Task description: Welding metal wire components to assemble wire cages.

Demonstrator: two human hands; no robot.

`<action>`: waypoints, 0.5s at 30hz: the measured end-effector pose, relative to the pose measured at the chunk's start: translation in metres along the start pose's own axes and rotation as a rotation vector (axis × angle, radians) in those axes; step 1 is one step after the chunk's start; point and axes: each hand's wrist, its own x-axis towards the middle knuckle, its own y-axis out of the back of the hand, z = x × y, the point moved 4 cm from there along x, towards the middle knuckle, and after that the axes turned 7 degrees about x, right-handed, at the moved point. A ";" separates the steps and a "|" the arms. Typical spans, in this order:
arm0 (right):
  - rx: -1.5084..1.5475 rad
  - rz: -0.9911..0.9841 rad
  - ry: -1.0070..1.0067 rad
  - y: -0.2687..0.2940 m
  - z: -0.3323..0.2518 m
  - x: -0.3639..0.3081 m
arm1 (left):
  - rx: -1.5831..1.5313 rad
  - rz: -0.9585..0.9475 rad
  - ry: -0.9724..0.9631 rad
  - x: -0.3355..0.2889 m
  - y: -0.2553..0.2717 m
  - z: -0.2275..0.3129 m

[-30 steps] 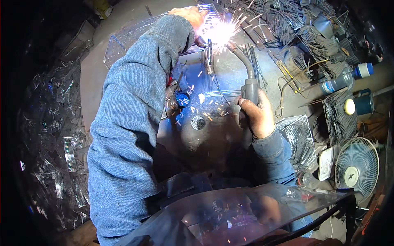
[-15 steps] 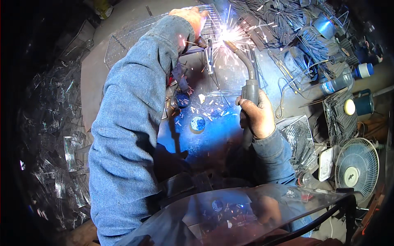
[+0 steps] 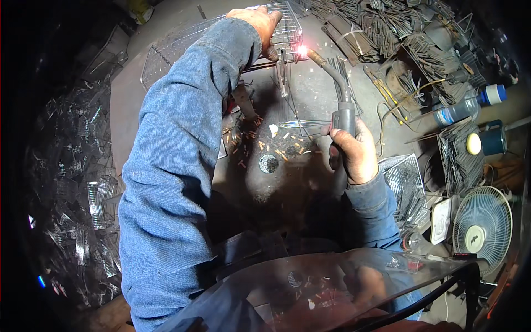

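Note:
My right hand (image 3: 357, 152) is wrapped round the grip of a welding torch (image 3: 337, 83), its bent neck pointing up and left. A small red-white glow (image 3: 302, 50) sits just off the nozzle, at the right edge of a wire basket (image 3: 215, 41). Across the top of that basket lies my left hand (image 3: 257, 27), its fingers curled over the wires and the thumb pointing down. A pair of upright metal clamp pieces (image 3: 282, 77) stands below the glowing spot. Loose wire rods (image 3: 310, 124) lie nearer on the metal table (image 3: 130, 110).
Small stubs (image 3: 282, 152) litter the table around a round hole (image 3: 268, 163). Bundled wire rods (image 3: 376, 27) fill the far right. A plastic bottle (image 3: 456, 113) and a fan (image 3: 481, 227) are at right; heaped wire pieces (image 3: 83, 210) at left. A tinted visor (image 3: 310, 288) crosses the near edge.
The bright arc and flying sparks have died to a small glow. My right hand has drawn the torch slightly right and nearer. The left hand stays on the basket.

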 end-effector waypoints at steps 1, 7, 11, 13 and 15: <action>0.006 -0.044 0.001 -0.002 0.000 0.000 | 0.049 -0.011 0.031 0.000 -0.001 -0.001; 0.010 -0.050 -0.050 -0.004 -0.002 -0.002 | 0.061 -0.007 0.021 0.002 -0.003 -0.002; 0.014 0.013 -0.113 -0.003 0.004 -0.002 | 0.038 0.026 -0.001 0.004 -0.004 -0.002; 0.026 -0.048 -0.062 -0.006 0.003 0.000 | 0.086 -0.004 0.042 0.006 -0.009 -0.003; -0.026 0.021 -0.007 -0.004 0.000 0.002 | 0.021 0.025 -0.002 0.007 -0.012 -0.001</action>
